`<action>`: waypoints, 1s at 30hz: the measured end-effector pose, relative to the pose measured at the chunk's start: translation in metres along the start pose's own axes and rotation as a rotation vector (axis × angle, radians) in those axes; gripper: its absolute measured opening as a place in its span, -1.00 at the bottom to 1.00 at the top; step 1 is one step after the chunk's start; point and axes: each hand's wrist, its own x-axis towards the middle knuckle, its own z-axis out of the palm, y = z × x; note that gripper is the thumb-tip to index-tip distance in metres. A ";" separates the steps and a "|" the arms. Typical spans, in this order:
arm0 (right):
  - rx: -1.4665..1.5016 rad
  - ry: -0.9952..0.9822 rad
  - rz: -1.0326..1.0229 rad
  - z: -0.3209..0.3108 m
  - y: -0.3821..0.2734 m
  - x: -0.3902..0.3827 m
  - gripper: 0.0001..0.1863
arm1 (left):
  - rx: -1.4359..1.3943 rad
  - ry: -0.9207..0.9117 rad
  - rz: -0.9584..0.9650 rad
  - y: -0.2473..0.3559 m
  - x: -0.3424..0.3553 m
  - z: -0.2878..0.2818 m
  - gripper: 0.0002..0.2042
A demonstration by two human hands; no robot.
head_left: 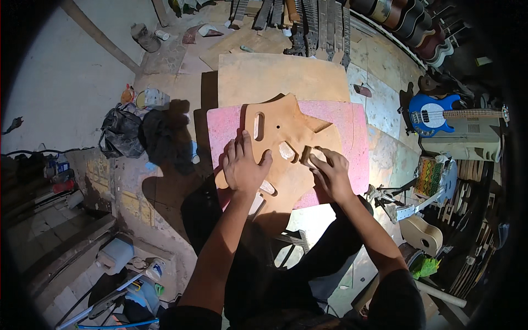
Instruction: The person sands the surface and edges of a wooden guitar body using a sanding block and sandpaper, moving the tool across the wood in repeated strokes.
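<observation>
A wooden guitar body [289, 177] is laid on a pink sheet [356, 148] in front of the seated person, its lower end extended past the sheet toward the lap. It is pierced by a small round hole and cut with several openings, one of them a long rounded slot at the upper left.

The left hand [243, 166] is placed on the left part of the body, palm down; its fingers are stretched forward and slightly apart, with the thumb held well out to the side, and nothing is gripped by them. By the right hand [332, 171] a small block [307, 156] is held, clamped between thumb and fingers, just right of the middle opening. The block appears to be rested on the wood, though its underside is hidden. Beyond the sheet, a tan board [283, 78] is seen.
</observation>
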 end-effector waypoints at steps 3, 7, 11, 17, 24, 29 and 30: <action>-0.009 0.089 -0.029 0.013 -0.001 0.027 -0.49 | -0.001 0.001 0.013 0.004 -0.002 0.002 -0.15; 0.000 0.100 -0.064 0.031 -0.031 0.110 -0.49 | 0.018 0.072 0.049 0.001 0.002 0.007 -0.15; 0.003 0.107 -0.058 0.012 -0.010 0.034 -0.46 | 0.024 0.087 0.042 -0.001 0.000 0.009 -0.15; -0.056 0.109 -0.058 0.012 -0.026 0.073 -0.54 | 0.030 0.120 0.063 0.003 0.002 0.013 -0.15; -0.001 0.055 -0.070 0.006 0.008 0.028 -0.51 | 0.024 0.070 0.030 -0.001 -0.001 0.005 -0.15; -0.036 0.097 -0.090 0.017 -0.008 0.070 -0.46 | 0.020 0.075 0.044 0.006 0.003 0.005 -0.15; -0.020 0.102 -0.095 0.021 -0.014 0.087 -0.46 | 0.020 0.069 0.042 0.006 0.004 0.005 -0.15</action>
